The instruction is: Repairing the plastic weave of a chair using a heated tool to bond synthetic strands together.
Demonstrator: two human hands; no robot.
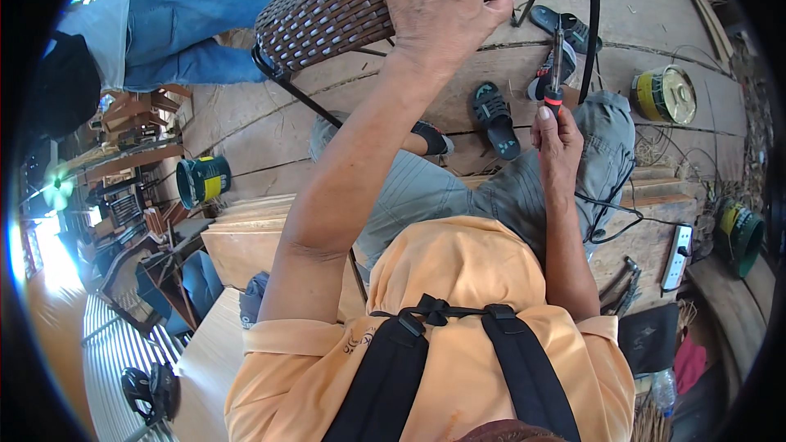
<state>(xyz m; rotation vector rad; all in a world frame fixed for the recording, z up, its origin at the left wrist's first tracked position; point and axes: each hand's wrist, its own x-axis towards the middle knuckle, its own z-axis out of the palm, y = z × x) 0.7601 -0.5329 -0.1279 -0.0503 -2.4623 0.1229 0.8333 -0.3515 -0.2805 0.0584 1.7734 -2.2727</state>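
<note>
Left hand (pixel 438 0) flat on the wicker seat (pixel 344 4), fingers spread, gripping nothing. Right hand (pixel 558 147) fingers wrapped tight round a screwdriver (pixel 556 74), tip pointing up by the frame (pixel 591 24).

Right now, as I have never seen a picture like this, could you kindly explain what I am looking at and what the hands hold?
This is one view from a wide fisheye camera worn on a person's head, looking down, so straight edges bend near the rim. There is no machine, only bare hands. The left hand rests flat on a woven wicker chair panel in a dark metal frame. The right hand grips a screwdriver with a red and black handle, tip pointing away. On the wooden plank floor lie sandals, a green tin and a yellow tin. Another person's jeans show at upper left.
</note>
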